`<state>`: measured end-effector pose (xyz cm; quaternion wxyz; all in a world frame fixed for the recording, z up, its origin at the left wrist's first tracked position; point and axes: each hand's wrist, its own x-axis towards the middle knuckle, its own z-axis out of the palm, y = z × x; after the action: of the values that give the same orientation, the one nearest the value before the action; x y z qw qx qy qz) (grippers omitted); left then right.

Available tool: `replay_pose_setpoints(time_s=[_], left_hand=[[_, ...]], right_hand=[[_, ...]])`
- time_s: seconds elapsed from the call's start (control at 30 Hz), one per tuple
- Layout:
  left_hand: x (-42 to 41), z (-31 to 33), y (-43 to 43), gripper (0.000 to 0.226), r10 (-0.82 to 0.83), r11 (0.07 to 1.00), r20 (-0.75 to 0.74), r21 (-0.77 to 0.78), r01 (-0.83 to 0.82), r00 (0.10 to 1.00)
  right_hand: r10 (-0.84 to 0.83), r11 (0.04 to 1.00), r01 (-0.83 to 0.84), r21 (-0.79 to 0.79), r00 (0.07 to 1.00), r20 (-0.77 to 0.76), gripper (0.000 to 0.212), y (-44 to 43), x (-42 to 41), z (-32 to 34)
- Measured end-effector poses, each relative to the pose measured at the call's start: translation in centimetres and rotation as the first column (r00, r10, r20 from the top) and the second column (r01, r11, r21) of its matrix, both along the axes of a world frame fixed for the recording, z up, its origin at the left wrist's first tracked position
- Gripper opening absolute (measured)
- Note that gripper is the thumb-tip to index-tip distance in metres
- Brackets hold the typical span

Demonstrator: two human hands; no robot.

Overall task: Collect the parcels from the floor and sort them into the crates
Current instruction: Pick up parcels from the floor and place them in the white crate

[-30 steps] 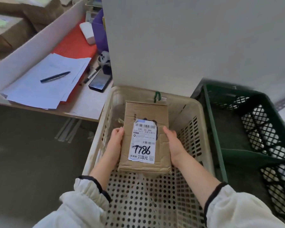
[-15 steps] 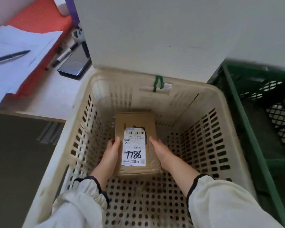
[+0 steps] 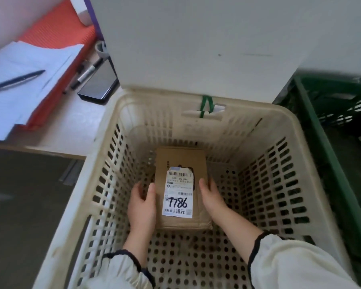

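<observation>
Parcel (image 3: 181, 159) held between left hand (image 3: 143, 205) and right hand (image 3: 212, 197), straight fingers pressed on its long sides, low inside the cream crate (image 3: 154, 98). Floor contact beneath the grip unconfirmed: releasing early could drop it askew.

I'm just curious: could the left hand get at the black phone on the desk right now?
Probably not directly: the left hand is deep in the beige crate against the parcel, and the crate's wall stands between it and the phone.
</observation>
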<state>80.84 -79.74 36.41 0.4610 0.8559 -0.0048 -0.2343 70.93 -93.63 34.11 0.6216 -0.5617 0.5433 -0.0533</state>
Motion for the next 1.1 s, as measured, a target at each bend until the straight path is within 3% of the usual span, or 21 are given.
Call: replay_pose_setpoints(time_s=[0.07, 0.17, 0.27, 0.37, 0.5, 0.8, 1.1], left_hand=[[-2.9, 0.5, 1.5, 0.064, 0.144, 0.989, 0.048, 0.035, -0.145, 0.988], [-7.8, 0.4, 2.0, 0.075, 0.312, 0.943, -0.175, 0.177, -0.282, 0.934], [-10.3, -0.2, 1.2, 0.074, 0.092, 0.931, -0.286, 0.364, 0.019, 0.954], [-9.8, -1.0, 0.6, 0.067, -0.108, 0.855, -0.224, 0.477, 0.206, 0.968], [-7.4, -2.1, 0.7, 0.061, -0.255, 0.788, -0.055, 0.566, 0.240, 0.965], [-3.0, -3.2, 3.5, 0.077, -0.222, 0.828, 0.200, 0.556, 0.076, 0.954], [-2.5, -3.8, 4.1, 0.075, -0.309, 0.782, 0.170, 0.605, 0.148, 0.936]], right_hand=[[-0.044, 0.995, 0.046, -0.088, 0.999, 0.020, 0.059, -0.8, -0.2, 0.5], [-0.060, 0.990, 0.059, -0.125, 0.998, -0.003, 0.056, -2.4, 0.3, 1.1], [0.041, 0.968, -0.063, -0.245, 0.995, -0.093, 0.051, -3.1, 0.9, 1.2], [0.145, 0.901, -0.197, -0.386, 0.976, -0.162, 0.041, -3.4, 1.4, 0.9], [0.202, 0.882, -0.242, -0.405, 0.969, -0.140, 0.033, -3.0, 3.0, 0.5], [0.272, 0.840, -0.325, -0.435, 0.945, -0.181, 0.034, -0.6, 7.9, -0.2], [0.288, 0.854, -0.323, -0.408, 0.946, -0.146, 0.036, -0.8, 7.7, 0.0]])
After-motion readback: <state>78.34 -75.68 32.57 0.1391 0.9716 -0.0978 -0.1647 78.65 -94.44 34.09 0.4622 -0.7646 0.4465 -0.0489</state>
